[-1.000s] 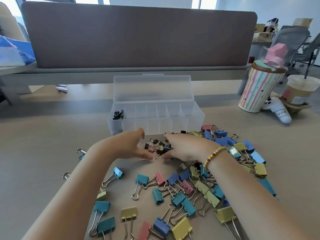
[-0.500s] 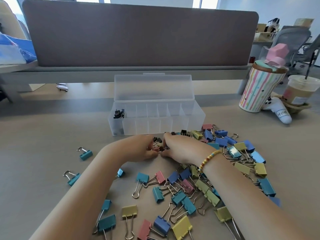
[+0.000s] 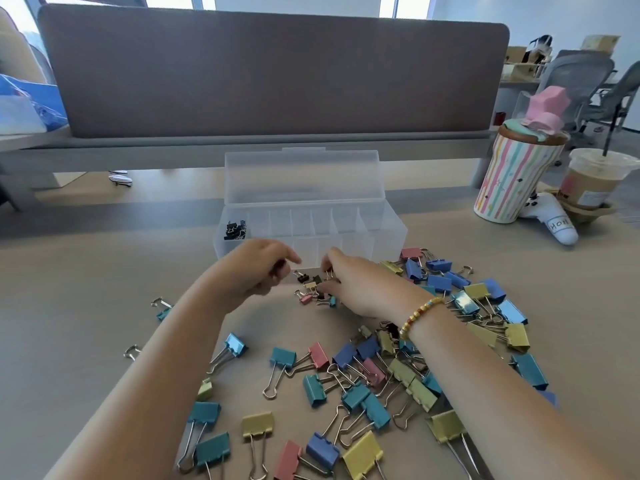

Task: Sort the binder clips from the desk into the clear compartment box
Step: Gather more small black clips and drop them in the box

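I read "HON" on the white object (image 3: 558,226) far right of the clear compartment box (image 3: 346,233). Just before the box, over the small clips (image 3: 313,289), the left hand (image 3: 256,275) has lifted since half a second ago, fingers curled, perhaps pinching a clip; I cannot tell. The right hand (image 3: 360,285) pinches a small clip.

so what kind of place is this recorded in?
Most likely an open-plan office. The desk backs onto a grey fabric divider panel, mesh office chairs stand at another desk behind, and an iced coffee cup sits off to the right.
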